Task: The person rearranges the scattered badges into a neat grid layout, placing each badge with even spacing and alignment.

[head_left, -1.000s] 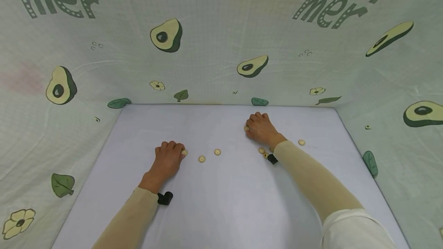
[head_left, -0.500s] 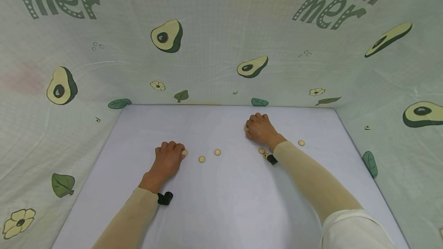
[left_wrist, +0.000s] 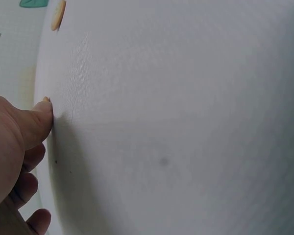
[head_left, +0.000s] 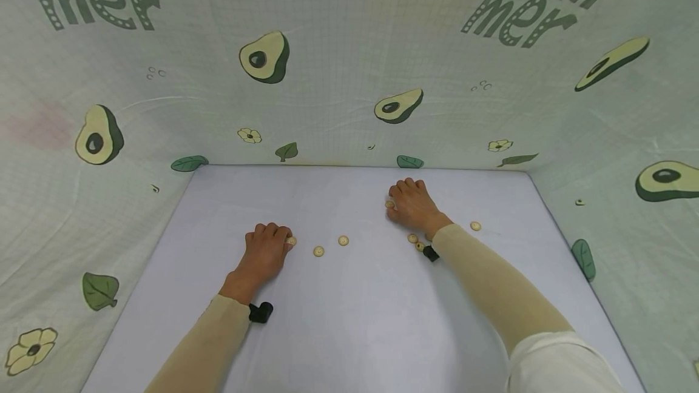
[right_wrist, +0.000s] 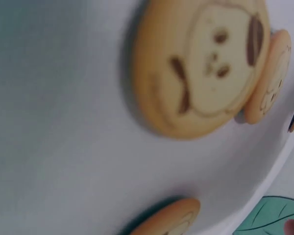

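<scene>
Evidently our left hand [head_left: 262, 255] pinches one disc [head_left: 292, 241] at its fingertips; our right hand [head_left: 413, 205], farther forward over the table [head_left: 349, 320], pinches another disc [head_left: 389, 204]; two loose discs [head_left: 318, 251] lie between, nearer our left; being round, they show us no long axis.

Table [head_left: 349, 320]: wht, flat top, sm. rd. tan discs on it.
Ctr: near disc [head_left: 319, 251] & far disc [head_left: 343, 240] lay flat, apart.
R. cluster: front disc [head_left: 420, 246] & back disc [head_left: 412, 238] lay close tog.; third disc [head_left: 428, 236] was mostly hid.
Far R.: lone disc [head_left: 476, 225] lay flat, well apart.
</scene>
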### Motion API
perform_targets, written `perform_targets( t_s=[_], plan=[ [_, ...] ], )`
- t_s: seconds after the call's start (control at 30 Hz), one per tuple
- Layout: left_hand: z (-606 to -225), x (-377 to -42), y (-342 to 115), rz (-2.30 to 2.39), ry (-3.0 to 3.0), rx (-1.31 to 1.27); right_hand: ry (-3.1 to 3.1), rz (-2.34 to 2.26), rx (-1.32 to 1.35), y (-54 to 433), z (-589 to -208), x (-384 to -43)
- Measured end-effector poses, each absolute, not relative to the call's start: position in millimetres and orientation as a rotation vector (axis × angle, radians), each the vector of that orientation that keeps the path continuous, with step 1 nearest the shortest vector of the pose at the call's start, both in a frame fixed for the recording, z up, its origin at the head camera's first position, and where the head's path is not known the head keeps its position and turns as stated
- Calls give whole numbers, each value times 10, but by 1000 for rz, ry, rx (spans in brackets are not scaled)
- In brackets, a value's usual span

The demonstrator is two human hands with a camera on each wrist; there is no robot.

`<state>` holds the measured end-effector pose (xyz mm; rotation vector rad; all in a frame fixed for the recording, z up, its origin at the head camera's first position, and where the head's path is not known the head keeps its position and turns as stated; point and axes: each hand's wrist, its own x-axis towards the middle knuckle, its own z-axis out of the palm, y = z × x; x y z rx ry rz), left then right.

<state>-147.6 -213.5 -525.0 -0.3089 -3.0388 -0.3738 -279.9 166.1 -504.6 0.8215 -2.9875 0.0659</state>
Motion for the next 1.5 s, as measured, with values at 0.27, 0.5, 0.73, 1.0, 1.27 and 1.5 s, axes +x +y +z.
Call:
perform_targets(
  t_s=[0.27, 0.5, 0.73, 1.0, 1.27, 1.5],
  plan=[
    [-5276, -1474, -2147, -382, -3039, -308, -2929, 76, 809, 1674, -5042, -2762],
    [-5260, -1465, -2154, -392, -3015, -311, -2851, 64, 817, 1701, -5043, -2711],
    [-5224, -1460, -2150, -354, -3015, -343, -2796, 30, 824, 1766, -5036, -2632],
    [-5215, -1452, -2133, -283, -3019, -379, -2808, 51, 806, 1992, -4985, -2500],
    [-5213, -1447, -2102, -293, -3043, -355, -2810, 26, 713, 2575, -4906, -2366],
    [-5184, -1443, -2093, -337, -3066, -321, -2849, -103, 604, 3201, -4819, -2290]
  ],
)
